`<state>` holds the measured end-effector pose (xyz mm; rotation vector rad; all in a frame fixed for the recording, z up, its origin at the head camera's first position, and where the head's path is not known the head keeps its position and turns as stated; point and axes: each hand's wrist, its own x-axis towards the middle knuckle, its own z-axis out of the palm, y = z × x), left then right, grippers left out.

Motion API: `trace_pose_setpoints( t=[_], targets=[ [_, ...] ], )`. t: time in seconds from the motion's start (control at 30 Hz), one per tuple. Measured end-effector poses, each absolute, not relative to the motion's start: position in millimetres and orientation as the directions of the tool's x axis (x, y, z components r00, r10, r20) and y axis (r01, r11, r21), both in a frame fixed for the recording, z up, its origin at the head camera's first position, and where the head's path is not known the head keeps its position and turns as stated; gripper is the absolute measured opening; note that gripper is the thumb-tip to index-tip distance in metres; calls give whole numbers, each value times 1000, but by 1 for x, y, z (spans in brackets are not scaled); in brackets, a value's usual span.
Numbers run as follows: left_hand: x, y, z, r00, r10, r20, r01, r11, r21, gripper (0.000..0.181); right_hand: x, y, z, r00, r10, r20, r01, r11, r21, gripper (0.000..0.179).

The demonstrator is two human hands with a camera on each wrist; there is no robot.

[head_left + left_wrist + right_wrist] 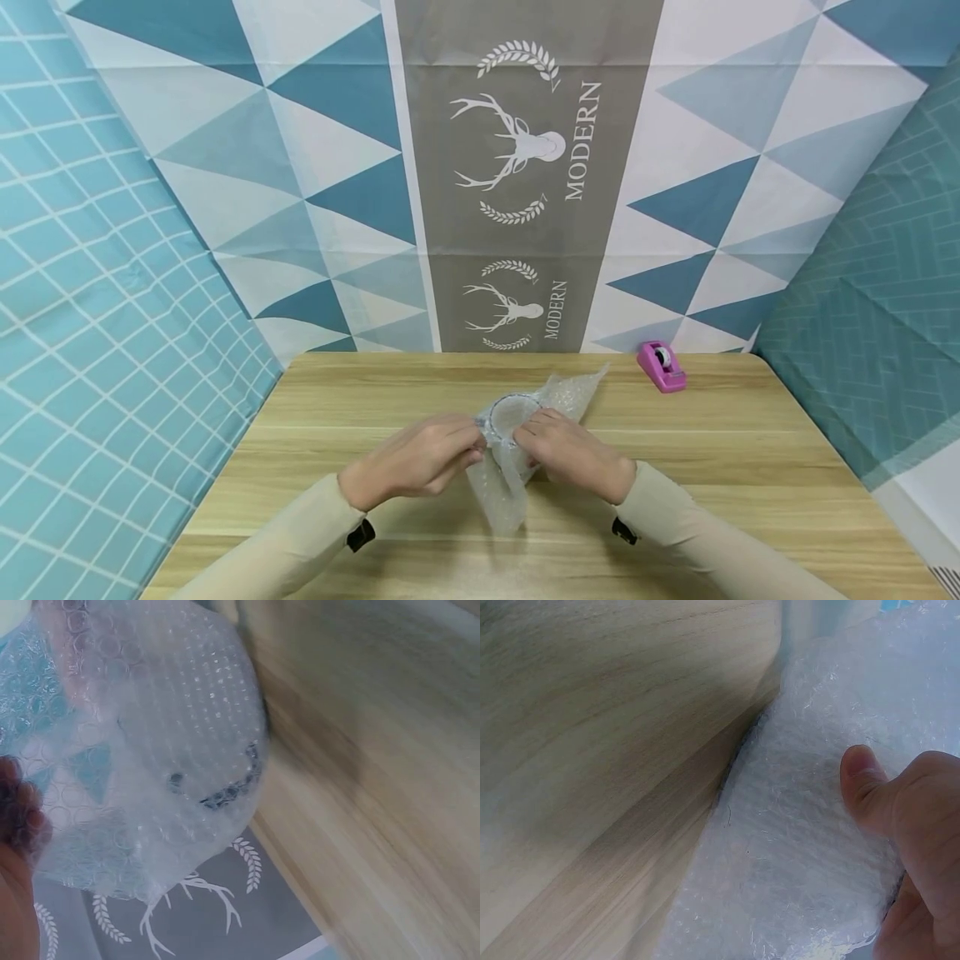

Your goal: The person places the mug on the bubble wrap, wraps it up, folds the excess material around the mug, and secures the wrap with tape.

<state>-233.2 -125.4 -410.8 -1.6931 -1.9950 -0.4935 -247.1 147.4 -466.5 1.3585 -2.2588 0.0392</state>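
Note:
A round white vessel with a dark rim (513, 395), cup or bowl I cannot tell, stands on the table inside clear bubble wrap (498, 500). Through the wrap in the left wrist view, dark markings (232, 795) show on its pale side. My left hand (427, 457) pinches the wrap at the vessel's left. On the right side, my right hand (576, 454) grips the wrapped vessel, its thumb (866, 784) pressed on the bubble wrap in the right wrist view. One loose wrap corner points to the back right, and another hangs toward the front.
A pink tape dispenser (662, 367) with a roll of tape sits near the table's back right edge. Patterned cloth (517, 167) hangs behind the wooden table (337, 392), with blue checked cloth (97, 292) at the left and teal cloth (862, 308) at the right.

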Motion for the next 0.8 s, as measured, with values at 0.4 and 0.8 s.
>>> trace_pose_setpoints(
  t=[0.4,0.8],
  targets=[
    [-242,-115,-404,-143,800,582,983,183,-10,20,-247,146,-466,-368,-822,434,-835,497,234,36],
    [-249,-106,-400,-167,803,571,983,177,37,20,-246,147,-466,-384,-818,429,-832,507,223,34]
  ],
)
